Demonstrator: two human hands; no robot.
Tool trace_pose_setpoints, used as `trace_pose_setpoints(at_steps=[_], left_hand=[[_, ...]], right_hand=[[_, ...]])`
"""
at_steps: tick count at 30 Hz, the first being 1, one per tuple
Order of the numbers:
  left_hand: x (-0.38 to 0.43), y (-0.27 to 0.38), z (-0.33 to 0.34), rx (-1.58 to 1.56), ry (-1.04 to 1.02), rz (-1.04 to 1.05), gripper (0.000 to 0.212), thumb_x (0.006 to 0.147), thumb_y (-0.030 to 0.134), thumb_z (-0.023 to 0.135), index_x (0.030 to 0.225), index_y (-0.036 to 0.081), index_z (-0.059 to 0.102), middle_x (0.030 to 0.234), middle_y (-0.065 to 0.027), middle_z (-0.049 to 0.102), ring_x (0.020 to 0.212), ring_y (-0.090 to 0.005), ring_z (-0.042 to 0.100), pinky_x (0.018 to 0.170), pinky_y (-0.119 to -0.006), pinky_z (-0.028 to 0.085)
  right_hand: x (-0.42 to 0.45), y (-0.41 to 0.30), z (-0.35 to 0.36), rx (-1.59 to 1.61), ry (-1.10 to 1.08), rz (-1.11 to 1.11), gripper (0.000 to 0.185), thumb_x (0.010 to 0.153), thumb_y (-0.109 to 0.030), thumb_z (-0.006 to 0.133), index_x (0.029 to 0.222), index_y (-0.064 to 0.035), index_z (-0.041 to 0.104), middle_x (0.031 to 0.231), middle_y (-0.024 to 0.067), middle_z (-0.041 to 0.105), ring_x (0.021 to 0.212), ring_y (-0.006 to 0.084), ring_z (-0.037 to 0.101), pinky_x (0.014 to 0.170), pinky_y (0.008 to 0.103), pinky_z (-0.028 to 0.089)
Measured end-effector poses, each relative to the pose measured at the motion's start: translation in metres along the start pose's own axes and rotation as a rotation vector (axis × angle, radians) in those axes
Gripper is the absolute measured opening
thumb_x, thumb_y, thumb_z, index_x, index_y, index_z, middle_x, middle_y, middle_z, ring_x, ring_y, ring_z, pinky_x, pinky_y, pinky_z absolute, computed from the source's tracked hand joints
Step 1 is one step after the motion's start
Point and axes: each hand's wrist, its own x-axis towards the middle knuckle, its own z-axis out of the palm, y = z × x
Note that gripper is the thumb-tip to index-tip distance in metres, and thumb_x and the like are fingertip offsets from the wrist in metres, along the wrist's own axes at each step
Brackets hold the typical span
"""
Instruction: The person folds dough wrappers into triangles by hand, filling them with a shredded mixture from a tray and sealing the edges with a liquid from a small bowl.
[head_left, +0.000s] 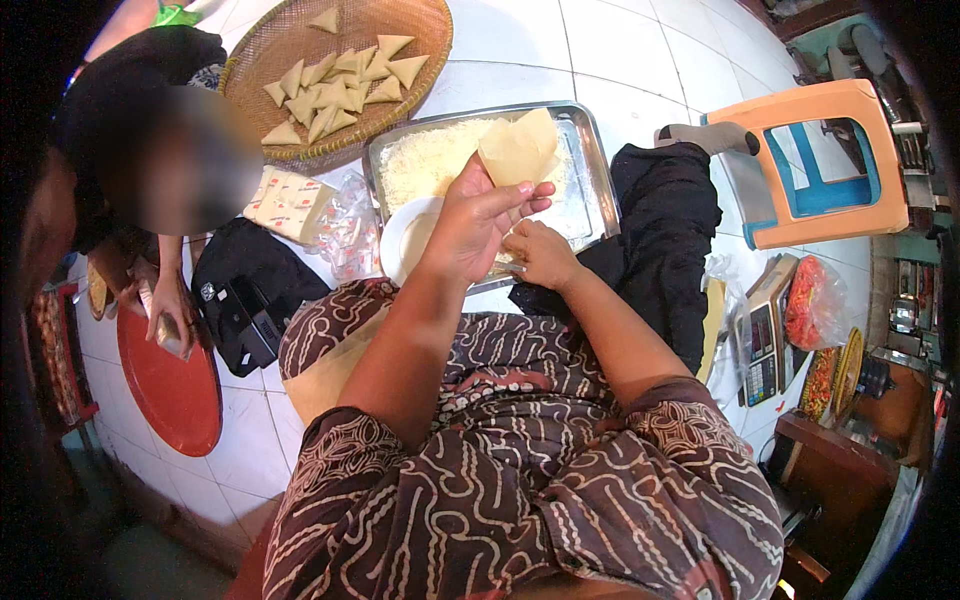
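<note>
In my left hand (484, 206) is a thin pastry wrapper (523, 146), folded into a cone with its open end up. My right hand (546, 255) is just below and to the right, fingers curled around a metal utensil (510, 266), perhaps a spoon, mostly hidden. Both hands are over the near part of a metal tray (606, 180) that holds shredded pale cheese (427, 157). A white plate (397, 238) rests at the tray's near left corner, partly behind my left wrist. On my lap lies a stack of flat wrappers (326, 379).
A woven basket (431, 45) holds several folded triangular pastries (337, 94). At left, another person's hands (171, 304) hold a package above a red lid (169, 382). A black bag (251, 292) and a wrapped block (285, 204) lie nearby. To the right are an orange stool (889, 165) and a digital scale (761, 352).
</note>
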Motion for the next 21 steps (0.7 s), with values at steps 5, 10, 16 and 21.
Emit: trace_pose_setpoints(at_steps=[5, 10, 16, 21], left_hand=[[0.000, -0.009, 0.001, -0.056, -0.005, -0.076, 0.046, 0.077, -0.004, 0.054, 0.119, 0.005, 0.037, 0.104, -0.0099, 0.054, 0.087, -0.0196, 0.057, 0.078, -0.033, 0.047], [0.003, -0.011, -0.003, 0.003, 0.007, -0.075, 0.049, 0.074, -0.007, 0.053, 0.119, 0.005, 0.038, 0.103, -0.0083, 0.054, 0.083, -0.0156, 0.057, 0.073, -0.030, 0.048], [0.010, -0.029, -0.009, 0.220, 0.010, -0.005, 0.052, 0.070, -0.005, 0.055, 0.119, 0.003, 0.040, 0.103, -0.0058, 0.054, 0.084, -0.0129, 0.054, 0.072, -0.026, 0.045], [0.018, -0.043, -0.023, 0.528, -0.029, 0.110, 0.062, 0.069, -0.008, 0.055, 0.126, 0.003, 0.035, 0.113, -0.0079, 0.050, 0.104, -0.0150, 0.048, 0.088, -0.028, 0.037]], right_hand=[[-0.017, 0.051, -0.011, 0.208, -0.086, 0.344, 0.014, 0.068, -0.018, 0.057, 0.079, -0.0113, 0.062, 0.087, 0.0079, 0.057, 0.086, 0.0284, 0.054, 0.074, 0.0371, 0.044], [-0.009, 0.025, -0.046, -0.084, -0.042, 0.657, 0.022, 0.072, -0.017, 0.056, 0.093, -0.0125, 0.062, 0.096, 0.0131, 0.054, 0.091, 0.0296, 0.055, 0.080, 0.0388, 0.045], [-0.007, 0.009, -0.001, 0.006, -0.118, 0.292, 0.017, 0.072, -0.019, 0.057, 0.085, -0.0115, 0.063, 0.100, 0.0158, 0.055, 0.085, 0.0326, 0.057, 0.072, 0.0393, 0.047], [-0.003, 0.057, -0.009, 0.688, 0.138, 0.602, 0.018, 0.068, 0.000, 0.052, 0.083, -0.0010, 0.063, 0.072, 0.0087, 0.060, 0.068, 0.0176, 0.057, 0.061, 0.0289, 0.045]])
